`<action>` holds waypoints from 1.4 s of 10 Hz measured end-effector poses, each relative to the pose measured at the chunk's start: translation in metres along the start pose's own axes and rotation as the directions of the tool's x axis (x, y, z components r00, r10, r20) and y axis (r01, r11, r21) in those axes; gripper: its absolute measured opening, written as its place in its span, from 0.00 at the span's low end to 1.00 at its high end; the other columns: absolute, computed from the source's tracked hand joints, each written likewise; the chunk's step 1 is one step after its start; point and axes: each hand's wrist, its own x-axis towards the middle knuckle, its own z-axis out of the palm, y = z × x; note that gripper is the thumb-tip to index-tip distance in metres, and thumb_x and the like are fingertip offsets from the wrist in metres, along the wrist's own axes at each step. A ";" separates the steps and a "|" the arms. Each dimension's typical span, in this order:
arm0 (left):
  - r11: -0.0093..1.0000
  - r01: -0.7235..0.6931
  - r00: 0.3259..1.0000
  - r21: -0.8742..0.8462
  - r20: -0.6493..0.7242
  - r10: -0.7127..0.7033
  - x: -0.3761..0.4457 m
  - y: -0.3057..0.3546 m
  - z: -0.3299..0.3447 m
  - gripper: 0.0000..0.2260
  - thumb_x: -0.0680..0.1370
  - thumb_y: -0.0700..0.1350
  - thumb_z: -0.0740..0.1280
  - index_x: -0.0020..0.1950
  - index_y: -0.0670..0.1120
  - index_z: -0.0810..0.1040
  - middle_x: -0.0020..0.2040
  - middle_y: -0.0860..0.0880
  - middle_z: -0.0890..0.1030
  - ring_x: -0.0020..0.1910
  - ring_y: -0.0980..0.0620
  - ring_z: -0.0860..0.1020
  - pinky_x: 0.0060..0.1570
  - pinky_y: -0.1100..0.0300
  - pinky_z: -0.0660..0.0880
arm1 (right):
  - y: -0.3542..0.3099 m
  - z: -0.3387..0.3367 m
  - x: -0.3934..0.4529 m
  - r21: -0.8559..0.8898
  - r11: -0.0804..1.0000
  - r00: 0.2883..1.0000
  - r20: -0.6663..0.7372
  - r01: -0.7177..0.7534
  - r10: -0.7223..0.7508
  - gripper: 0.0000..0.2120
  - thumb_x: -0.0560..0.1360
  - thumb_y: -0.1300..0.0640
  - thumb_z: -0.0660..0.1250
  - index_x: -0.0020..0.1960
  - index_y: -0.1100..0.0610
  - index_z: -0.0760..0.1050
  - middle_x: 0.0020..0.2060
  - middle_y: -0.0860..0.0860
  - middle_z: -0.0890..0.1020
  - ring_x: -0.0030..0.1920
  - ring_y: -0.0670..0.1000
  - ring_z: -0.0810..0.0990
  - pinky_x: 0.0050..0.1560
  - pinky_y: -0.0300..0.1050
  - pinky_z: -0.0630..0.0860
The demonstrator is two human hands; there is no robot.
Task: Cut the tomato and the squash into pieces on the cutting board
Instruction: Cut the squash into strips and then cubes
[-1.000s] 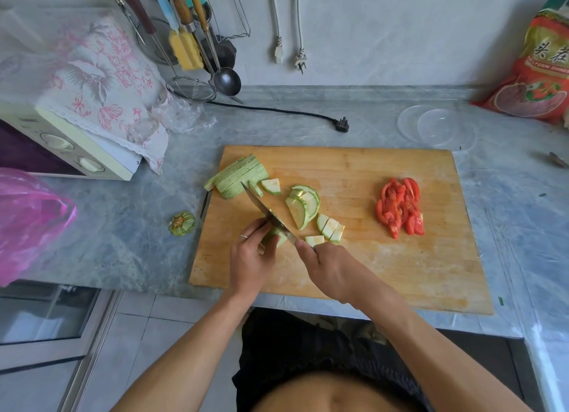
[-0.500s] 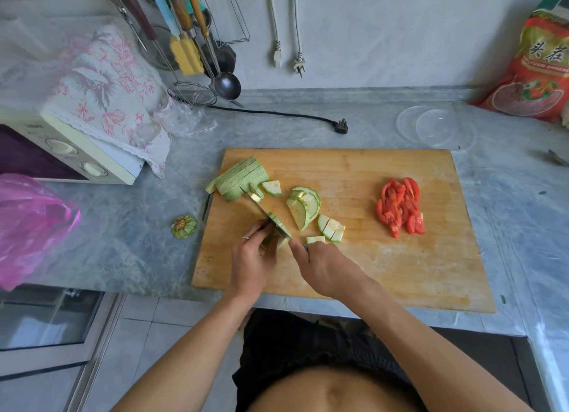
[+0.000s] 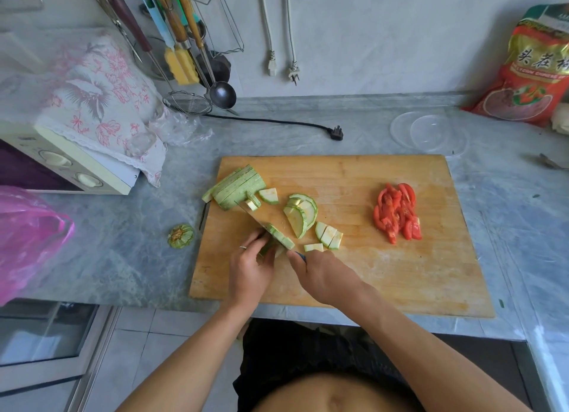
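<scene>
Gripping the knife [image 3: 261, 223] handle, your right hand [image 3: 323, 277] has its fingers curled round it, with the blade angling away up and to the left across the wooden cutting board [image 3: 385, 276]. Your left hand [image 3: 251, 268] sits just beside it, fingers bent down onto a squash piece [image 3: 278, 237] that lies against the blade; how firmly you pinch it I cannot tell.

Just beyond your right hand lie small cut squash chunks [image 3: 328, 236], and a little further a fan of half-round squash slices [image 3: 303, 213]. Beyond your left hand, at the board's far left edge, rests a stack of long squash slabs [image 3: 238, 186], with a wedge [image 3: 268, 195] just beside it. Well off to the right of your right hand, the tomato slices [image 3: 397, 212] lie in a heap on the board, already cut.

To the left of your left hand, off the board on the grey tabletop [image 3: 123, 257], sits the squash stem end [image 3: 180, 236]. Further left is a pink plastic bag [image 3: 27, 239]. Farther away, beyond the board, a black plug [image 3: 336, 133] and its cable lie on the tabletop, with clear plastic lids [image 3: 429, 133] to the far right and a red food bag [image 3: 529, 73] against the wall. Far left stands a small oven [image 3: 58, 165] under a floral cloth [image 3: 101, 103], with hanging utensils [image 3: 184, 48] behind.
</scene>
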 end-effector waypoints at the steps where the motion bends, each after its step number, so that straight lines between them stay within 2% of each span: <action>1: 1.000 0.014 1.000 0.002 -0.018 -0.014 -0.001 -0.001 0.002 0.12 0.74 0.35 0.74 0.56 0.39 0.84 0.59 0.48 0.83 0.58 0.52 0.81 0.55 0.61 0.78 | 0.008 0.000 -0.006 -0.003 1.000 1.000 -0.017 -0.008 0.008 0.26 0.81 0.40 0.51 0.33 0.57 0.63 0.28 0.52 0.70 0.27 0.51 0.68 0.28 0.45 0.63; 2: 0.999 0.041 0.999 0.010 -0.028 -0.041 -0.003 0.000 0.005 0.13 0.73 0.34 0.75 0.57 0.38 0.84 0.59 0.47 0.83 0.58 0.51 0.82 0.56 0.62 0.77 | 0.004 -0.001 0.001 0.035 0.999 1.000 0.005 -0.009 0.008 0.27 0.81 0.39 0.49 0.34 0.58 0.64 0.28 0.53 0.70 0.28 0.52 0.68 0.33 0.50 0.68; 3: 0.999 0.051 0.998 0.001 -0.038 -0.051 -0.005 -0.001 0.004 0.14 0.72 0.34 0.76 0.57 0.37 0.84 0.60 0.48 0.82 0.57 0.51 0.82 0.57 0.63 0.77 | -0.003 -0.003 0.005 0.058 0.998 0.999 0.045 -0.016 0.013 0.29 0.81 0.37 0.44 0.41 0.59 0.70 0.31 0.53 0.73 0.34 0.54 0.73 0.37 0.48 0.70; 4: 0.997 0.076 0.997 0.013 -0.031 -0.075 -0.008 -0.005 0.005 0.14 0.72 0.34 0.76 0.57 0.37 0.83 0.61 0.46 0.82 0.57 0.50 0.82 0.55 0.58 0.79 | 0.006 -0.007 0.005 0.243 0.967 0.996 0.057 -0.074 0.062 0.32 0.80 0.35 0.45 0.39 0.61 0.70 0.28 0.55 0.74 0.26 0.55 0.74 0.27 0.44 0.72; 5: 0.997 0.070 0.998 0.019 0.003 -0.070 -0.008 -0.006 0.004 0.15 0.72 0.34 0.76 0.58 0.37 0.83 0.62 0.44 0.82 0.57 0.50 0.82 0.55 0.56 0.80 | 0.012 -0.015 0.001 0.322 0.940 0.991 0.099 -0.113 0.085 0.35 0.79 0.33 0.45 0.42 0.64 0.72 0.29 0.57 0.74 0.24 0.54 0.73 0.25 0.44 0.72; 6: 0.999 0.046 0.999 0.024 0.020 -0.046 -0.008 -0.008 0.002 0.14 0.73 0.36 0.73 0.59 0.37 0.83 0.62 0.43 0.80 0.57 0.50 0.81 0.57 0.58 0.79 | 0.013 -0.022 -0.007 0.283 0.955 0.993 0.106 -0.087 0.059 0.33 0.79 0.33 0.47 0.40 0.61 0.71 0.31 0.56 0.74 0.25 0.52 0.72 0.24 0.43 0.72; 7: 0.998 0.069 0.997 0.006 -0.031 -0.069 -0.009 -0.007 0.000 0.13 0.73 0.37 0.72 0.57 0.39 0.83 0.58 0.44 0.79 0.53 0.55 0.80 0.53 0.59 0.79 | 0.007 -0.026 -0.014 0.243 0.969 0.996 0.083 -0.038 0.019 0.31 0.80 0.34 0.48 0.35 0.60 0.66 0.28 0.55 0.71 0.25 0.52 0.71 0.26 0.46 0.74; 8: 0.994 0.108 0.991 0.010 -0.077 -0.107 -0.010 -0.003 -0.001 0.13 0.71 0.36 0.76 0.55 0.40 0.84 0.55 0.46 0.82 0.52 0.53 0.82 0.52 0.63 0.78 | -0.003 -0.029 -0.019 0.203 0.979 0.999 0.042 0.018 -0.027 0.30 0.80 0.36 0.49 0.31 0.58 0.61 0.24 0.51 0.67 0.23 0.49 0.67 0.30 0.49 0.72; 9: 0.990 0.136 0.987 0.023 -0.087 -0.134 -0.010 -0.001 0.000 0.12 0.70 0.35 0.77 0.53 0.40 0.84 0.54 0.47 0.83 0.52 0.52 0.82 0.53 0.70 0.74 | -0.008 -0.029 -0.023 0.207 0.978 0.999 0.020 0.034 -0.039 0.30 0.81 0.36 0.49 0.30 0.57 0.59 0.23 0.50 0.65 0.22 0.48 0.64 0.31 0.45 0.69; 10: 0.993 0.105 0.992 0.046 -0.075 -0.102 -0.009 -0.001 -0.002 0.10 0.71 0.35 0.76 0.52 0.40 0.84 0.54 0.47 0.83 0.51 0.52 0.82 0.52 0.74 0.72 | -0.008 -0.031 -0.025 0.188 0.982 0.998 0.042 0.031 -0.040 0.29 0.81 0.36 0.49 0.30 0.57 0.59 0.23 0.50 0.65 0.22 0.48 0.65 0.32 0.47 0.70; 11: 0.996 0.065 0.996 0.056 -0.060 -0.062 -0.008 0.000 -0.002 0.09 0.73 0.35 0.74 0.53 0.40 0.84 0.54 0.48 0.83 0.50 0.52 0.82 0.49 0.70 0.75 | -0.010 -0.029 -0.027 0.127 0.991 0.997 0.064 0.038 -0.046 0.28 0.82 0.39 0.47 0.32 0.56 0.64 0.27 0.53 0.69 0.29 0.52 0.69 0.38 0.52 0.73; 12: 0.996 0.057 0.997 0.069 -0.050 -0.053 -0.008 0.000 -0.002 0.09 0.74 0.36 0.73 0.53 0.40 0.83 0.54 0.48 0.82 0.51 0.51 0.82 0.47 0.65 0.77 | -0.011 -0.023 -0.026 0.086 0.996 0.999 0.022 0.023 -0.025 0.30 0.80 0.37 0.44 0.41 0.60 0.72 0.33 0.54 0.74 0.37 0.55 0.73 0.41 0.50 0.71; 13: 0.995 0.052 0.998 0.091 -0.049 -0.048 -0.004 0.000 -0.002 0.08 0.74 0.37 0.73 0.53 0.41 0.84 0.54 0.48 0.83 0.50 0.51 0.82 0.45 0.62 0.78 | -0.013 -0.022 -0.026 0.019 0.996 0.997 -0.011 0.082 -0.082 0.21 0.83 0.46 0.52 0.50 0.62 0.73 0.30 0.54 0.69 0.32 0.57 0.69 0.33 0.53 0.70; 14: 0.992 0.059 0.998 0.114 -0.038 -0.055 -0.003 0.001 -0.002 0.07 0.75 0.38 0.72 0.52 0.41 0.84 0.54 0.48 0.83 0.50 0.51 0.82 0.44 0.62 0.78 | -0.010 -0.020 -0.023 0.025 0.994 0.993 -0.053 0.103 -0.101 0.10 0.78 0.57 0.66 0.53 0.63 0.71 0.27 0.54 0.63 0.24 0.55 0.61 0.23 0.42 0.57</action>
